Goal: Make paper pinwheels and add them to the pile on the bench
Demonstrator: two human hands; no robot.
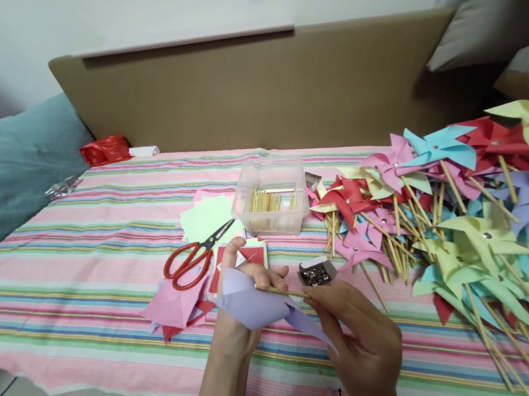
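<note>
A purple paper pinwheel (251,307) is held over the front of the cloth, partly covering my left hand (252,272), whose fingers curl behind it with the index finger raised. A thin wooden stick (296,293) lies across the pinwheel's upper side. My right hand (366,336) pinches the stick's right end between thumb and fingers. Just beyond my hands sits a small open box of metal pins (316,274). Red-handled scissors (188,265) rest to the left on pink and pale green paper sheets (210,217).
Behind my hands stands a clear plastic box (268,222) with wooden sticks. Finished pinwheels (486,236) in several colours pile up on the right. A striped cloth (93,277) covers the surface. A red plastic bag (106,150) and a teal cushion (21,164) are at left.
</note>
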